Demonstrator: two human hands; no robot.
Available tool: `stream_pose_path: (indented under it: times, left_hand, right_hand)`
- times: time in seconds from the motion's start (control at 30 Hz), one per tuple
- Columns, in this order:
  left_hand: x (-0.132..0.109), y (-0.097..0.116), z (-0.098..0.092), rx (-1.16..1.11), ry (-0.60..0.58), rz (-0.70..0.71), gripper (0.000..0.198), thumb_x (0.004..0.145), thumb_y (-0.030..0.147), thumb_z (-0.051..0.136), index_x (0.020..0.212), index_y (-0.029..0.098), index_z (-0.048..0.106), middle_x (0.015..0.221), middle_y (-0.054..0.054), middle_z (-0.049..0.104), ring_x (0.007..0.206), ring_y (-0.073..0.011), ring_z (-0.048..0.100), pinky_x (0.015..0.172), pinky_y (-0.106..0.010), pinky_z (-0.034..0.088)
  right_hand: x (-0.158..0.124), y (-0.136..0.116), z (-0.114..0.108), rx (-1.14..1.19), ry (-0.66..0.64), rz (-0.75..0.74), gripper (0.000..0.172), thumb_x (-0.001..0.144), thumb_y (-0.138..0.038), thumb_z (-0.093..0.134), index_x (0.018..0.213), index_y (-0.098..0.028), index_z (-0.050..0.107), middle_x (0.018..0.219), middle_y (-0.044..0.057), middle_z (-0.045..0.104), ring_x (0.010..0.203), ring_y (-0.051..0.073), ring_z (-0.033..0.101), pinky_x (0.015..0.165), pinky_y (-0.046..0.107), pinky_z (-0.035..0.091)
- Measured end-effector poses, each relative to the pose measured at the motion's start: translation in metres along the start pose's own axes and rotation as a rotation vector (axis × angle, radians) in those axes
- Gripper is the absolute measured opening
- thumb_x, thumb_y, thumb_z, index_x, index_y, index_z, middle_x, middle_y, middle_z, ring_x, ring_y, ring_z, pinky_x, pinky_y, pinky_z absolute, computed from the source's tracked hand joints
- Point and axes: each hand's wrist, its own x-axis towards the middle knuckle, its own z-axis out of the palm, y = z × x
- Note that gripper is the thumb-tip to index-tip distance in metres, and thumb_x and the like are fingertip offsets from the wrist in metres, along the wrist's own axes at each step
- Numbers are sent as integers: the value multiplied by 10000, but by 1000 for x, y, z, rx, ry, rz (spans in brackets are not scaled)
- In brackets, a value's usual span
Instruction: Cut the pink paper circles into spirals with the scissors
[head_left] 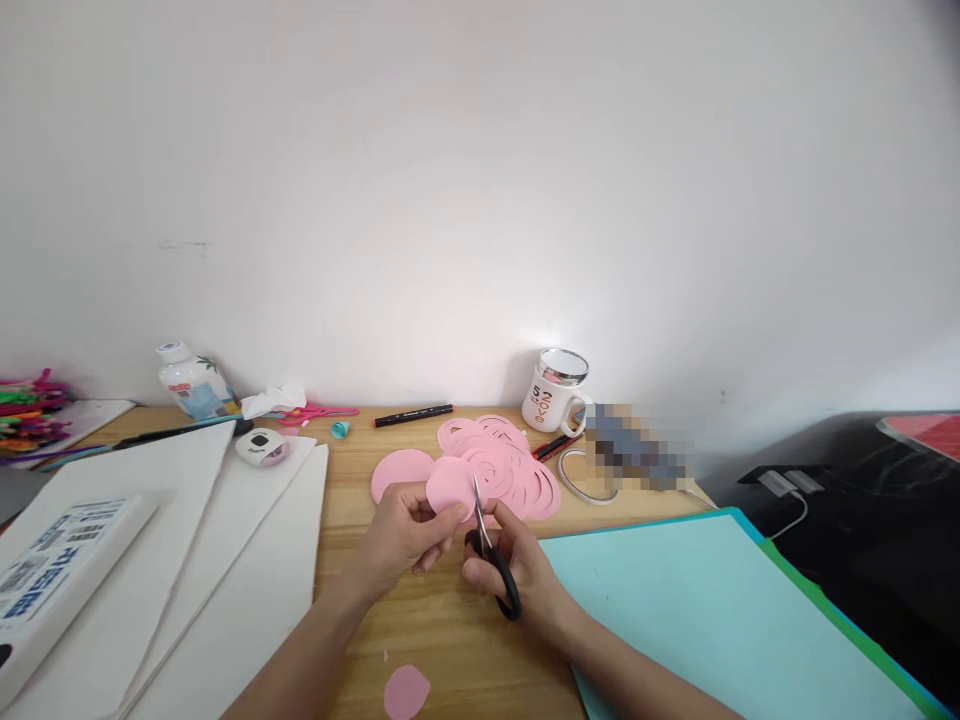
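Between thumb and fingers, my left hand (412,535) pinches a round pink paper circle (450,487) by its lower edge. My right hand (521,570) grips a pair of scissors (504,580) with black handles, its blades pointing up at the circle's right edge. Whether the blades have paper between them is hard to tell. Just behind both hands lies a pile of pink paper spirals (499,450). A larger pink disc (397,472) rests left of the pile. Close to the front edge is a small pink paper piece (406,692) beside a tiny scrap.
White sheets (262,560) with a white box (60,560) cover the left side. Teal paper (720,600) lies right. Along the wall stand a bottle (196,382), a black marker (414,416) and a white mug (551,395). A white ring (589,490) lies near the mug.
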Motion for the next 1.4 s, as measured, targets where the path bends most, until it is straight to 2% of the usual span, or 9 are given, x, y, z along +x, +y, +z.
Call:
stream_pose_path:
  times: [0.33, 0.7, 0.9, 1.07, 1.4]
  left_hand:
    - [1, -4, -3, 9, -11, 15, 248, 706, 312, 640, 574, 133, 530, 436, 55, 493, 296, -25, 356, 286, -138, 234]
    - [1, -3, -1, -22, 8, 29, 278, 717, 354, 636, 586, 136, 523, 436, 59, 484, 293, -25, 355, 288, -140, 233]
    - [2, -4, 2, -28, 27, 2, 305, 704, 379, 644, 564, 128, 542, 451, 42, 504, 297, -31, 374, 291, -149, 253]
    - [0, -1, 1, 5, 9, -7, 267, 683, 362, 659, 588, 128, 572, 428, 61, 477, 306, -25, 336, 303, -148, 225]
    - [0, 0, 2, 6, -12, 1, 268, 689, 374, 633, 589, 133, 574, 426, 67, 457, 313, -25, 312, 312, -157, 204]
  right_hand:
    - [0, -2, 2, -28, 37, 42, 438, 682, -481, 665, 912, -217, 402, 566, -91, 409, 446, 67, 318, 423, 187, 261]
    - [0, -3, 5, 4, 52, 62, 449, 674, -478, 665, 919, -213, 398, 491, -113, 423, 381, 70, 377, 389, 186, 279]
    - [-1, -1, 5, -27, 53, 57, 416, 694, -456, 658, 901, -222, 384, 494, -107, 442, 385, 68, 358, 388, 180, 251]
    - [0, -2, 3, -6, 22, 21, 427, 697, -441, 683, 926, -214, 402, 575, -86, 429, 470, 76, 351, 443, 194, 274]
    - [1, -7, 3, -1, 22, -3, 451, 672, -492, 693, 869, -212, 399, 606, -69, 394, 512, 84, 283, 460, 205, 216]
